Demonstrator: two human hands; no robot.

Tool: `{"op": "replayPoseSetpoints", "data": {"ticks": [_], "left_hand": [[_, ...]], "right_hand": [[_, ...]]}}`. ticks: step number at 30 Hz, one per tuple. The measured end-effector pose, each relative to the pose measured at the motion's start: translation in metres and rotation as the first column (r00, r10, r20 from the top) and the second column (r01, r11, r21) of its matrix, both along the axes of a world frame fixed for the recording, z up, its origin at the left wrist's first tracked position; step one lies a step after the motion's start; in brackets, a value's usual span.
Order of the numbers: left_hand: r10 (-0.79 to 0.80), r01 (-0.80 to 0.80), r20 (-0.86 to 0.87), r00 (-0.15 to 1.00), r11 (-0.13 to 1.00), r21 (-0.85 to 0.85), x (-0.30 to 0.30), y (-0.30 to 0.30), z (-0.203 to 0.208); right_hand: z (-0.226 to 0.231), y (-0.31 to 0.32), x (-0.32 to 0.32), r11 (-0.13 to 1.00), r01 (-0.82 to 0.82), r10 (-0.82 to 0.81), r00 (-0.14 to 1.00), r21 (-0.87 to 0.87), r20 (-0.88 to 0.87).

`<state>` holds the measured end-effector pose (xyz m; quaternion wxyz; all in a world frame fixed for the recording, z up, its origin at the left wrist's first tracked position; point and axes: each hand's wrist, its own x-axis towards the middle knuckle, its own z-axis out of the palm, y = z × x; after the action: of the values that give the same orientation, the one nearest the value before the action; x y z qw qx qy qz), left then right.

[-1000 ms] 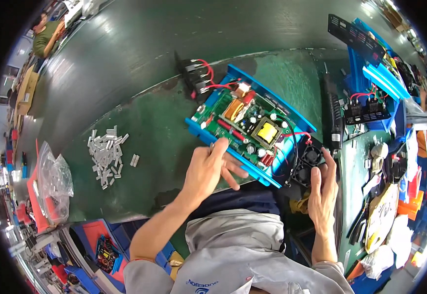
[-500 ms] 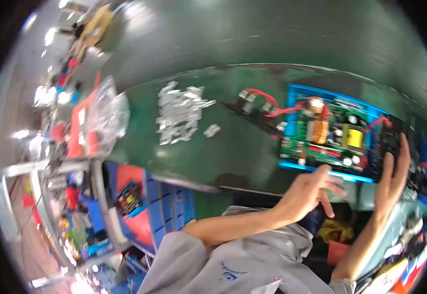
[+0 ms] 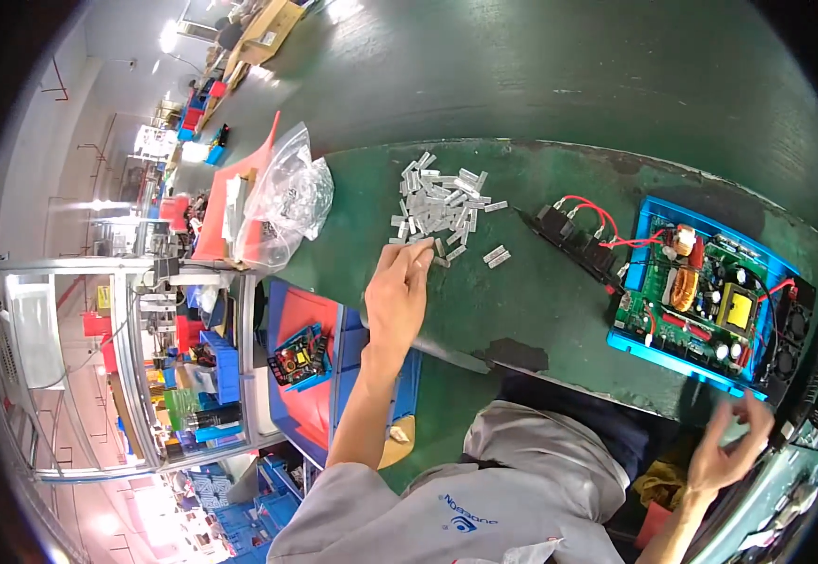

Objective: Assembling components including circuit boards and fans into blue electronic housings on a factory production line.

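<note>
My left hand [image 3: 396, 296] is at the lower edge of the loose pile of small, silvery, narrow strips [image 3: 442, 202] in the upper middle of the frame, fingertips drawn together; whether they pinch a strip, I cannot tell. My right hand [image 3: 733, 446], blurred at lower right, has its fingers apart, just below the blue, tray-shaped metal casing [image 3: 653, 356] with its exposed green circuit board [image 3: 655, 289]. The strips look light, stiff and probably slippery, best pinched by their long sides. The casing seems heavier; I'd hold its blue walls, sparing the fragile board.
</note>
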<state>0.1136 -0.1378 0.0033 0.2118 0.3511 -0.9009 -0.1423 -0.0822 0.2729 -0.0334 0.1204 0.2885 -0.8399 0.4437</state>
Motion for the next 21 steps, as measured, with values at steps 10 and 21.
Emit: {"op": "replayPoseSetpoints", "data": {"ticks": [10, 21], "left_hand": [[-0.225, 0.204, 0.096, 0.970, 0.960, 0.191, 0.006, -0.047, -0.002], [-0.556, 0.604, -0.250, 0.793, 0.661, 0.445, -0.037, 0.103, 0.033]], "right_hand": [[0.010, -0.043, 0.007, 0.985, 0.070, -0.054, 0.994, 0.158, -0.100], [0.041, -0.078, 0.056, 0.888, -0.316, 0.443, 0.779, -0.333, 0.444]]}}
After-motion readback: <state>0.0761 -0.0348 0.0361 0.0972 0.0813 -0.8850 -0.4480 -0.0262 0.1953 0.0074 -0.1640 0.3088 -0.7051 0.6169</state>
